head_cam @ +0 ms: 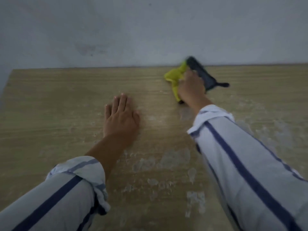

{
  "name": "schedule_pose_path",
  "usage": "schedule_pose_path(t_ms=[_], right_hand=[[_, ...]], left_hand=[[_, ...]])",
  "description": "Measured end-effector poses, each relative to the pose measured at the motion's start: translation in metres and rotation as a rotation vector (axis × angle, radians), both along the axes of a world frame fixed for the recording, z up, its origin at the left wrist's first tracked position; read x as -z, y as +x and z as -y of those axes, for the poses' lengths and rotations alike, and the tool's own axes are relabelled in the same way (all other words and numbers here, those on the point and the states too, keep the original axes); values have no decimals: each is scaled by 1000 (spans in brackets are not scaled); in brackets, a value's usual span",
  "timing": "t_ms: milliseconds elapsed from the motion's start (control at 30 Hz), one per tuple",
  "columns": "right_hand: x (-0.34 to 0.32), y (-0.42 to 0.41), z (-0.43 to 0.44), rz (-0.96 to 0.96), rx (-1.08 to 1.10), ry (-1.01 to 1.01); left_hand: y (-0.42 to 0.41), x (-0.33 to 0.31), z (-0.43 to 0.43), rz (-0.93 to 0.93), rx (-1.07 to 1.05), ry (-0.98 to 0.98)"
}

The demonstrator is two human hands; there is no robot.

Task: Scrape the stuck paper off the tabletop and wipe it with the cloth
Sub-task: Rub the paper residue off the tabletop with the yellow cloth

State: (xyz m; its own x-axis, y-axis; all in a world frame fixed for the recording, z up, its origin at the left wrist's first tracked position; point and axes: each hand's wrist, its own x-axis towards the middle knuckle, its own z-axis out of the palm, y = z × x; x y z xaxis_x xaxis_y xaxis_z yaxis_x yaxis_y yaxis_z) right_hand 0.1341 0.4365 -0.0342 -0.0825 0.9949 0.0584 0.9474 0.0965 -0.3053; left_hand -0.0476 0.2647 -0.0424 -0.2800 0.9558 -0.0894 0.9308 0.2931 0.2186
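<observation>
A grey wall (116, 30) fills the 12 o'clock half of the view, and the wood-grain tabletop (50, 97) butts against its foot and fills the rest. Two striped white sleeves come in from the near edge, the right sleeve (241, 164) from 4 o'clock and the left sleeve (58, 197) from 8 o'clock, both cuffs rolled back.

The stuck paper (173, 160) shows as whitish, ragged patches on the wood between the two forearms. It lies at about 5 o'clock from the left hand and 6 o'clock from the right hand, touching neither, and thinner pale smears trail off toward 3 o'clock.

The hands are well apart. The left hand (120, 120) lies flat on the tabletop near the centre, palm down, fingers straight and together, pointing toward 12 o'clock.

The right hand (191, 90) is at 1 o'clock from the centre, close to the wall, with its fingers curled down where two things meet. The yellow-green cloth (173, 75) is bunched at the hand's 10 o'clock and runs down beside its knuckles. The dark scraper (202, 73) slants past at its 1 o'clock. Motion blur hides which of the two the fingers grip.
</observation>
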Motion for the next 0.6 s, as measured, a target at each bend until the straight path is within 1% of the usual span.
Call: schedule_pose_path(t_ms=[67, 133, 167, 200, 233, 300, 333, 367, 400, 467, 533, 600], right_hand=[[-5, 57, 14, -1, 259, -6], [-10, 91, 32, -35, 472, -84], [-13, 90, 40, -70, 526, -127], [-16, 77, 49, -122, 509, -128], [-17, 59, 58, -155, 393, -123], [-13, 13, 96, -110, -6, -138], [-11, 0, 120, -78, -158, -151], [-8, -2, 140, -56, -235, -153], [-7, 8, 151, -34, -245, -127], [-9, 53, 160, -3, -96, -128], [-9, 112, 169, 23, 143, -156], [-18, 170, 185, 58, 337, -193]], left_hand=[[0, 0, 0, 3, -3, -3], [0, 0, 0, 6, -5, -2], [1, -1, 0, 6, -3, -3], [2, -1, 0, 5, 1, -3], [2, -2, 1, 0, 3, 1], [1, -3, 2, -10, 20, 12], [2, -4, 5, -18, 40, 16], [3, -4, 8, -29, 62, 21], [6, -4, 13, -36, 82, 20], [13, -5, 27, -25, 96, -7], [24, -5, 47, -7, 77, -28], [35, -6, 70, 7, 64, -41]])
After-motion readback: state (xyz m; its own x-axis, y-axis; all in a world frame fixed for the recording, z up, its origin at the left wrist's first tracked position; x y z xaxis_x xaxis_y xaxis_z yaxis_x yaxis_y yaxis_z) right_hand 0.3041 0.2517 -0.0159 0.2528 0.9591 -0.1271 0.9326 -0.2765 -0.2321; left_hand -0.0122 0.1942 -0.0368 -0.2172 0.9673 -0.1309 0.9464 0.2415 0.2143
